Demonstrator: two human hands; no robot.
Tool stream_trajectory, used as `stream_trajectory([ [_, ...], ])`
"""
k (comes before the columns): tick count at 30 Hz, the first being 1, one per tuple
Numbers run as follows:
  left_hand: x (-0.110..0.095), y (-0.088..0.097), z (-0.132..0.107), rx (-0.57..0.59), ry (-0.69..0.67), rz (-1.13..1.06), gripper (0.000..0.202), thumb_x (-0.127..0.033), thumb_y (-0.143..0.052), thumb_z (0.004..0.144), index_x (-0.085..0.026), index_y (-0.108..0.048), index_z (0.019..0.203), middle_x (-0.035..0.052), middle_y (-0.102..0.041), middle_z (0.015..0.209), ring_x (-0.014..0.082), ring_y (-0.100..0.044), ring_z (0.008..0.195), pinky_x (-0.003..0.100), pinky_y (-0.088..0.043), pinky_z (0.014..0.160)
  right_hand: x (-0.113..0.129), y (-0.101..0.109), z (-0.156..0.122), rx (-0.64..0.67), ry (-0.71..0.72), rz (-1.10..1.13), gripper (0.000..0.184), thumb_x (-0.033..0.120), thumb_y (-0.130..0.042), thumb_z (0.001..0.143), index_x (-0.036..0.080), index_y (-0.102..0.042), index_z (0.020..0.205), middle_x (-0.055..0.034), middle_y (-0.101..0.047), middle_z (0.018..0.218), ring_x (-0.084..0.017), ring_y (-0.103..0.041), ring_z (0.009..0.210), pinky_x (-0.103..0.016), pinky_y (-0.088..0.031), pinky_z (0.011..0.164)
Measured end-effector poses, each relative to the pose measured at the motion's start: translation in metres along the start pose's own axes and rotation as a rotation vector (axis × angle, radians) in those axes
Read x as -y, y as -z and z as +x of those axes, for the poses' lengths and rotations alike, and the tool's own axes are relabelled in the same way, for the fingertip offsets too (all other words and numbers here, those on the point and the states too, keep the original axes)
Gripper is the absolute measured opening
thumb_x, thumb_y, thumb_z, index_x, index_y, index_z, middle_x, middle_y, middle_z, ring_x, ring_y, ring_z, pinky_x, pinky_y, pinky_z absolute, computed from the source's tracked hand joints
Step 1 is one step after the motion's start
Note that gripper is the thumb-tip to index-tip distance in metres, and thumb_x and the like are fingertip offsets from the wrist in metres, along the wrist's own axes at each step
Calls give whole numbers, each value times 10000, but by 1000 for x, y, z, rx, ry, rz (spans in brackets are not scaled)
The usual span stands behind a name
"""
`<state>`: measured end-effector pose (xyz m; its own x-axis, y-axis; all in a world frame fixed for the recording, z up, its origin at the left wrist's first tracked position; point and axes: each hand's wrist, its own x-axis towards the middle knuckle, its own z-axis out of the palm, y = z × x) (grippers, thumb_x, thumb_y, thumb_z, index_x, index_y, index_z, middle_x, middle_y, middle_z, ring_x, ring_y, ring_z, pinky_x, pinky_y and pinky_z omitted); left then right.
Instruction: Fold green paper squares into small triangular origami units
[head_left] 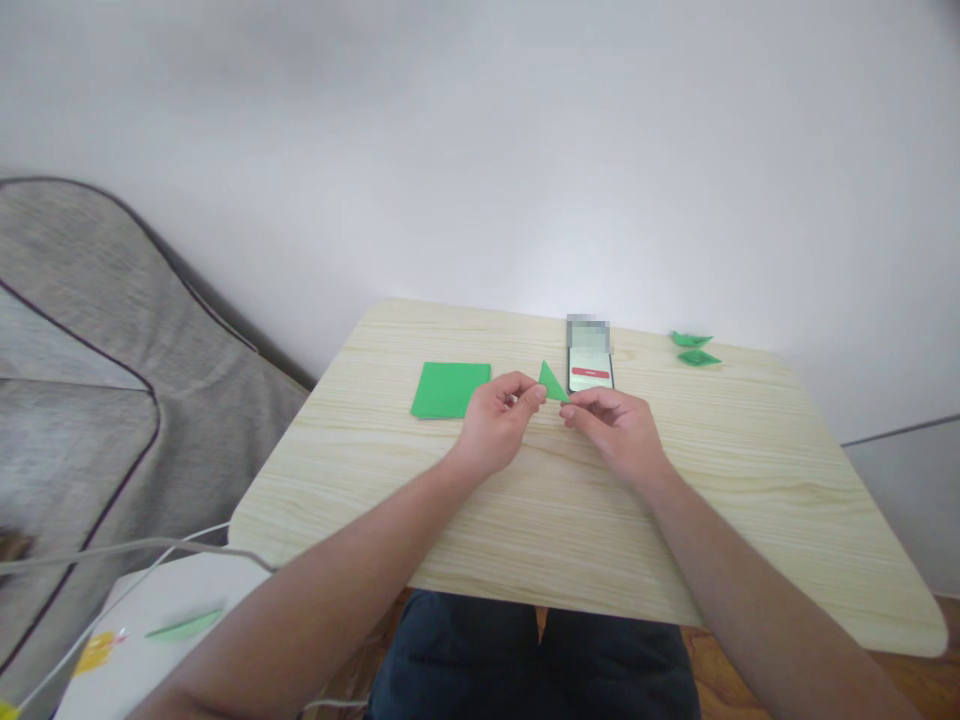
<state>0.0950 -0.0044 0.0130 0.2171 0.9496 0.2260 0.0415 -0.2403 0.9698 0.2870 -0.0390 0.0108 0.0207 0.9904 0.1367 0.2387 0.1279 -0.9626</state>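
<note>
Between my two hands, just above the table, is a small green paper folded into a triangle [553,382]. My left hand [501,415] pinches its left side between thumb and fingers. At its lower right corner, my right hand [616,428] grips with thumb and forefinger. Left of my left hand lies a stack of green square paper [450,390], its right edge partly covered by that hand. A phone [590,360] with a lit screen rests just beyond my right hand.
Two folded green paper pieces [697,357] lie at the table's [525,530] back right. On a white surface [120,680] at lower left is another green paper piece [184,627], with cables [150,545] nearby. A grey cushioned seat [202,400] stands left; a wall is behind.
</note>
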Motion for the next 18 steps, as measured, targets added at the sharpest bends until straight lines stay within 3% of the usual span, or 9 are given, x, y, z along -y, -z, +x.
stream_trajectory([
  [14, -1, 0, 0, 36, 40, -31, 340, -451, -673, 898, -171, -665, 706, 5, -619, 669, 145, -530, 669, 275, -408, 649, 7, 0, -1, 14, 50, -65, 188, 388, -701, 909, 219, -753, 845, -23, -737, 748, -182, -677, 710, -313, -530, 689],
  [18, 1, -2, -2, 16, -62, 122, 296, -416, -656, 922, -185, -676, 738, 9, -628, 693, 156, -539, 693, 291, -415, 681, 2, -1, -1, -32, 66, -41, 181, 389, -748, 874, 227, -739, 954, -34, -749, 833, -193, -692, 749, -330, -547, 704],
])
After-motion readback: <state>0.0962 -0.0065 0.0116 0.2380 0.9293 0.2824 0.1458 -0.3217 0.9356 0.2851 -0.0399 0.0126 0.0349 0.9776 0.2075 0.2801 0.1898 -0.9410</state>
